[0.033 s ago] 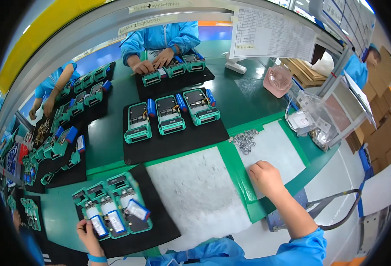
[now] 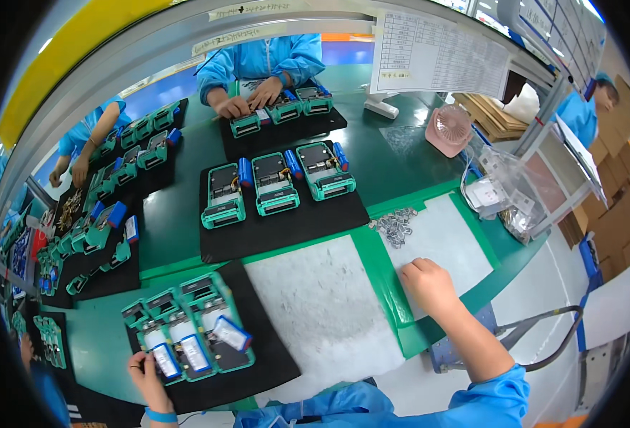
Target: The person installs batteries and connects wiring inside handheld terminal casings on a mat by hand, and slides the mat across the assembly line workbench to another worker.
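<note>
My left hand (image 2: 148,383) is closed at the left edge of a black mat (image 2: 268,351), beside the leftmost of three green device housings (image 2: 225,357). Each housing carries a blue-and-white battery pack (image 2: 195,354); the right one lies tilted across its housing. My right hand (image 2: 427,284) is curled, knuckles up, over a white sheet (image 2: 447,232) edged with green tape. Its fingertips are hidden, so whatever they hold cannot be made out. A pile of small metal pieces (image 2: 395,227) lies just beyond it.
A larger white pad (image 2: 322,314) lies between my hands. Beyond stands another black mat (image 2: 286,239) with three open green housings (image 2: 273,184). A pink fan (image 2: 449,130) and plastic bags (image 2: 507,192) are at right. Co-workers' hands (image 2: 247,102) handle similar housings across the table.
The near black mat with its three housings has shifted slightly to the right, and my left hand has moved along with it. My right hand stays in place.
</note>
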A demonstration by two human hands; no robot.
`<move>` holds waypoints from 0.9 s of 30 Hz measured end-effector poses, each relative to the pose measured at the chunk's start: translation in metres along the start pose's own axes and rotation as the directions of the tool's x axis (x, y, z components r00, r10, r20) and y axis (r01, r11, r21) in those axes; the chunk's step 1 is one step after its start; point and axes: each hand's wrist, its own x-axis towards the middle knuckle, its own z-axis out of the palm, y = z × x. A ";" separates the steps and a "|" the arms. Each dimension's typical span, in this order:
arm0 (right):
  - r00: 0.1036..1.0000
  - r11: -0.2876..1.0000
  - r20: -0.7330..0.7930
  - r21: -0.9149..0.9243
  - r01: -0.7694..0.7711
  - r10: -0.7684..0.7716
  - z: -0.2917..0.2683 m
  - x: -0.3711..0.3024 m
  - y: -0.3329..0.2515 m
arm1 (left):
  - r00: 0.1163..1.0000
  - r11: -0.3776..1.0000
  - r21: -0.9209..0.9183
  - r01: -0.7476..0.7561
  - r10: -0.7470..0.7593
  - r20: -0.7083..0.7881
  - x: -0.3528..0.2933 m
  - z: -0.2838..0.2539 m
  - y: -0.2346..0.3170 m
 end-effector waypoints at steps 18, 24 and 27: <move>0.974 0.999 0.226 0.039 -0.007 -0.002 -0.045 0.035 -0.036 | 0.795 0.880 0.163 -0.446 0.306 0.524 -0.093 0.071 0.104; 0.945 0.811 0.043 0.526 0.254 -0.324 -0.053 0.060 -0.145 | 0.408 0.576 0.125 -0.808 0.393 0.824 -0.077 0.107 0.113; 0.834 0.685 -0.060 0.540 0.489 -0.548 -0.033 0.071 -0.191 | 0.417 0.650 -0.028 -0.760 0.521 0.745 -0.071 0.095 0.095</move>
